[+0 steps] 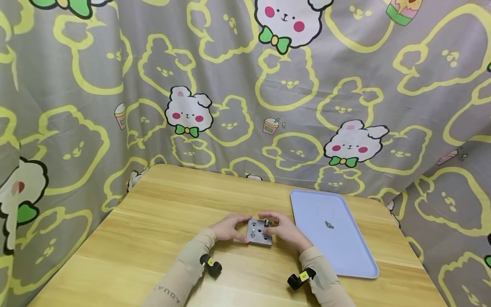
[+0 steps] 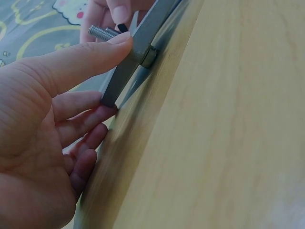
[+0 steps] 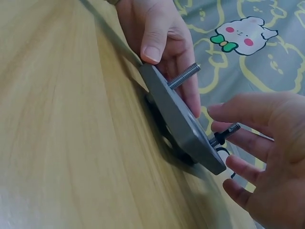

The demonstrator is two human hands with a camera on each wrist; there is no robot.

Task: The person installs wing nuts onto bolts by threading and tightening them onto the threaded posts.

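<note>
And here are the fingers of your left hand (image 1: 226, 228), curved and holding one side of the grey metal plate (image 1: 258, 237), thumb at its near corner, forefinger up by the far one! Over on the opposite side, your right hand (image 1: 285, 230) has its fingers loosely bent, released, around a bolt (image 3: 233, 128) that wears a black collar (image 3: 219, 138); whether a fingertip brushes that collar, you can't tell from here. So the plate sits right between your two sets of fingers, low over the worktop (image 1: 153, 238), holes showing in its face. A second bolt (image 3: 185, 76) stands up out of it, bare-threaded, closer to your left fingers.

Go wider: behind the fingers, a black wrist camera (image 1: 211, 267) on your left sleeve (image 1: 184, 264), another (image 1: 301, 279) on your right. Just beyond your right fingers, to the right, lies the pale blue tray (image 1: 326, 251), one small metal piece (image 1: 329, 224) on it. Farthest out, past all your fingertips, hangs the rabbit-print curtain (image 1: 230, 85).
</note>
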